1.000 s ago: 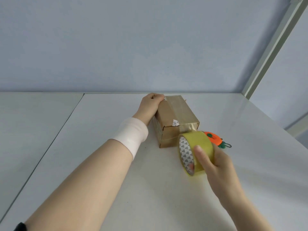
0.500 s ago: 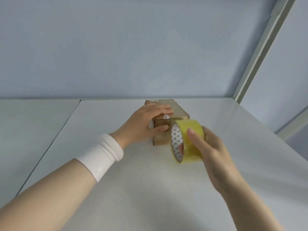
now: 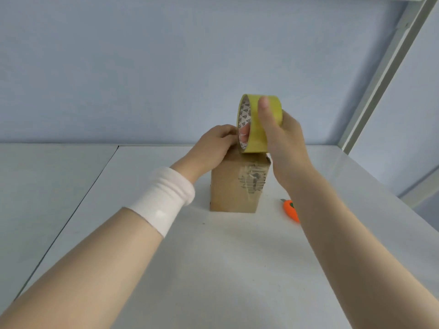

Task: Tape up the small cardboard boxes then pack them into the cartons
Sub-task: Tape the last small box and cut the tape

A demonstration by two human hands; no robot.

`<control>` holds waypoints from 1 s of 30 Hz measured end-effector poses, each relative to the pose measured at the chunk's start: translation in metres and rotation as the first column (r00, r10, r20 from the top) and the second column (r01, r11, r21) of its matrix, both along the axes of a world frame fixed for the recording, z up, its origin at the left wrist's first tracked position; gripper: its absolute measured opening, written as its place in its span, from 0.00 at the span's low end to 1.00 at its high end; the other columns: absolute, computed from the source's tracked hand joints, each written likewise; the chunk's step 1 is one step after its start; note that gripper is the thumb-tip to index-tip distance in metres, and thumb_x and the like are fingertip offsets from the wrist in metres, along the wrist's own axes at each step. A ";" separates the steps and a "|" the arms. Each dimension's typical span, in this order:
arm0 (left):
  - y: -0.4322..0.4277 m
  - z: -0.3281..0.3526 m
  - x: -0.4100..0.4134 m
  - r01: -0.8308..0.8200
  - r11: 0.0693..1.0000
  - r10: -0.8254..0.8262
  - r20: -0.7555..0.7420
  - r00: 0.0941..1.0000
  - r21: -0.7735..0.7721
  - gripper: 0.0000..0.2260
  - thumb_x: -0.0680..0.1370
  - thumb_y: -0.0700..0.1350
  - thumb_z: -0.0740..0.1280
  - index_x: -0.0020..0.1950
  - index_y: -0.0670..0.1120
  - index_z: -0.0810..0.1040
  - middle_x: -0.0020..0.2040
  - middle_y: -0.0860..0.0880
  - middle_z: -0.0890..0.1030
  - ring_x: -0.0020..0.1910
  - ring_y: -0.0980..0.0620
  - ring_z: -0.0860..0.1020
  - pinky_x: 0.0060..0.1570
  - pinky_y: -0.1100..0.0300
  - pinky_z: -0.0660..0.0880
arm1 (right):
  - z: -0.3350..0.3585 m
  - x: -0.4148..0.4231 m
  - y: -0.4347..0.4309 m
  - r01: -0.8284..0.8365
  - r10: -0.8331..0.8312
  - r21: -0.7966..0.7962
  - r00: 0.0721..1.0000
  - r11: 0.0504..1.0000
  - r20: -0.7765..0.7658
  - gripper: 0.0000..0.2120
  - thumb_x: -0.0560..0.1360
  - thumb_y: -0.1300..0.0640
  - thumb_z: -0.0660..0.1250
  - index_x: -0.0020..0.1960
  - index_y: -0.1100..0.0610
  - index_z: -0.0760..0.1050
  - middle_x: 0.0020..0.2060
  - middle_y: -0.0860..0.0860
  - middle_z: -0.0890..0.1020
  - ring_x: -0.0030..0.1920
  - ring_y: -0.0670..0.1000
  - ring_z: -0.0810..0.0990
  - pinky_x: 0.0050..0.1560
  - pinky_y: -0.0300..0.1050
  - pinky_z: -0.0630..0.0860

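head view: small cardboard box (image 3: 228, 188) upright, front torn, tape roll (image 3: 256, 136) above.

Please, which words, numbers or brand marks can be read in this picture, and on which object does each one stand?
No text can be read.
On the tape roll core: repeated triangle marks, too small to read.
On the cardboard box: only a torn patch, no words.
On the orange cutter: no print visible.

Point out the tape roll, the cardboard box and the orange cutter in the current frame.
tape roll (image 3: 255, 129): head view, on its yellow outer band, left of the thumb.
cardboard box (image 3: 225, 186): head view, on its bare brown front face.
orange cutter (image 3: 291, 208): head view, on its orange body.
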State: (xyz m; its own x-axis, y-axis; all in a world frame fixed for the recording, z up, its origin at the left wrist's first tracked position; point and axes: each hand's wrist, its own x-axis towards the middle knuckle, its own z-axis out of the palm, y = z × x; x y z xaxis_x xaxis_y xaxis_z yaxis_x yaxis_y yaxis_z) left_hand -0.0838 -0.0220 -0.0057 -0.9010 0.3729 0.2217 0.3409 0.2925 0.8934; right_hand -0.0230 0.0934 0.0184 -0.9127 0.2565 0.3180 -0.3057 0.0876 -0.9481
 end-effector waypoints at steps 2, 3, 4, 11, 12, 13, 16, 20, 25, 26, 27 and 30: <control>0.002 0.004 -0.008 -0.020 0.991 0.027 0.048 0.998 -0.129 0.11 0.80 0.41 0.57 0.43 0.47 0.77 0.48 0.46 0.79 0.47 0.49 0.75 0.49 0.57 0.72 | -0.013 0.001 -0.004 0.000 0.001 0.050 1.000 0.999 -0.023 0.18 0.74 0.42 0.62 0.44 0.57 0.75 0.34 0.48 0.83 0.39 0.47 0.81 0.45 0.46 0.78; 0.004 0.006 -0.012 -0.017 0.985 0.028 0.061 0.998 -0.169 0.11 0.80 0.42 0.57 0.46 0.45 0.78 0.48 0.45 0.80 0.45 0.49 0.76 0.47 0.58 0.73 | -0.017 0.000 -0.004 0.001 0.001 0.060 0.999 0.998 -0.039 0.15 0.77 0.45 0.62 0.44 0.57 0.75 0.33 0.46 0.83 0.39 0.45 0.81 0.44 0.42 0.78; 0.005 0.007 -0.013 -0.014 0.981 0.026 0.060 0.998 -0.196 0.11 0.80 0.42 0.56 0.46 0.44 0.78 0.47 0.44 0.80 0.44 0.49 0.75 0.44 0.60 0.72 | -0.017 0.000 -0.005 0.015 -0.012 0.063 0.999 0.998 -0.046 0.13 0.78 0.48 0.62 0.44 0.57 0.75 0.31 0.45 0.83 0.38 0.45 0.81 0.43 0.41 0.77; 0.013 0.000 -0.016 -0.067 0.981 0.071 0.014 0.997 -0.181 0.17 0.79 0.34 0.52 0.31 0.47 0.60 0.31 0.48 0.65 0.33 0.52 0.63 0.31 0.63 0.59 | -0.019 0.035 -0.014 0.156 -0.159 -0.030 0.978 0.987 -0.138 0.13 0.71 0.41 0.64 0.38 0.52 0.75 0.29 0.49 0.83 0.32 0.46 0.82 0.32 0.36 0.76; 0.013 0.001 -0.016 -0.076 0.981 0.078 0.003 0.997 -0.177 0.17 0.79 0.35 0.52 0.31 0.47 0.59 0.30 0.49 0.64 0.32 0.52 0.62 0.30 0.63 0.59 | -0.021 0.041 -0.013 0.119 -0.127 -0.064 0.979 0.991 -0.158 0.13 0.72 0.43 0.63 0.40 0.53 0.75 0.29 0.47 0.83 0.31 0.43 0.82 0.30 0.32 0.74; 0.012 0.001 -0.015 -0.085 0.980 0.085 -0.008 0.996 -0.179 0.18 0.80 0.35 0.52 0.31 0.47 0.60 0.30 0.49 0.64 0.31 0.52 0.62 0.30 0.64 0.59 | -0.024 0.044 -0.013 0.087 -0.100 -0.082 0.981 0.993 -0.165 0.14 0.73 0.44 0.62 0.42 0.55 0.75 0.29 0.46 0.83 0.31 0.42 0.81 0.30 0.31 0.73; 0.010 0.001 -0.013 -0.115 0.982 0.117 0.000 0.993 -0.147 0.14 0.79 0.34 0.53 0.37 0.33 0.72 0.33 0.40 0.73 0.32 0.48 0.69 0.25 0.71 0.61 | -0.028 0.046 -0.013 0.030 -0.027 0.010 0.984 1.000 -0.177 0.17 0.74 0.47 0.59 0.47 0.61 0.73 0.30 0.46 0.82 0.35 0.44 0.80 0.37 0.33 0.74; 0.013 0.001 -0.013 -0.131 0.985 0.136 0.040 0.990 -0.114 0.13 0.79 0.34 0.52 0.54 0.27 0.73 0.59 0.32 0.75 0.56 0.37 0.73 0.31 0.68 0.67 | -0.037 0.057 -0.013 0.133 -0.137 -0.035 0.968 0.991 -0.210 0.12 0.72 0.46 0.62 0.37 0.52 0.74 0.26 0.43 0.78 0.28 0.38 0.75 0.30 0.28 0.70; 0.013 0.004 -0.012 -0.058 0.985 0.061 0.012 0.998 -0.160 0.14 0.80 0.42 0.52 0.55 0.45 0.76 0.52 0.46 0.78 0.53 0.47 0.73 0.49 0.64 0.66 | -0.066 0.075 -0.025 0.195 -0.187 0.045 0.972 0.980 -0.144 0.24 0.67 0.39 0.64 0.37 0.63 0.68 0.28 0.62 0.73 0.29 0.58 0.70 0.30 0.48 0.68; 0.010 0.003 -0.010 -0.045 0.995 0.045 0.004 0.999 -0.087 0.11 0.80 0.46 0.53 0.54 0.47 0.73 0.48 0.47 0.75 0.50 0.49 0.71 0.47 0.63 0.64 | -0.064 0.073 -0.025 0.200 -0.194 0.024 0.970 0.980 -0.143 0.22 0.69 0.41 0.65 0.36 0.62 0.68 0.28 0.59 0.74 0.28 0.57 0.72 0.28 0.46 0.69; 0.005 0.000 -0.006 -0.019 1.000 0.019 0.010 1.000 0.015 0.10 0.81 0.49 0.54 0.56 0.49 0.72 0.49 0.50 0.72 0.50 0.52 0.70 0.47 0.64 0.64 | -0.059 0.071 -0.023 0.206 -0.203 0.001 0.968 0.979 -0.148 0.17 0.71 0.45 0.66 0.35 0.59 0.70 0.25 0.51 0.75 0.26 0.49 0.74 0.27 0.39 0.69; -0.018 -0.024 0.007 0.128 0.981 -0.120 -0.061 0.991 0.146 0.14 0.81 0.51 0.58 0.67 0.58 0.66 0.61 0.61 0.67 0.64 0.62 0.65 0.63 0.68 0.62 | -0.053 0.066 -0.011 0.237 -0.244 -0.064 0.958 0.969 -0.154 0.11 0.77 0.52 0.64 0.36 0.53 0.72 0.23 0.40 0.76 0.23 0.38 0.74 0.26 0.28 0.68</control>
State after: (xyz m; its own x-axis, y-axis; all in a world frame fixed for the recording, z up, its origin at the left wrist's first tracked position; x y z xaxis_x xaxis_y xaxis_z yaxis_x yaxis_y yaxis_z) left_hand -0.0765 -0.0403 -0.0296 -0.8358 0.4405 0.3278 0.4126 0.1100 0.9042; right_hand 0.0428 0.0824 -0.0343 -0.7608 0.4795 0.4373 -0.4280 0.1357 -0.8935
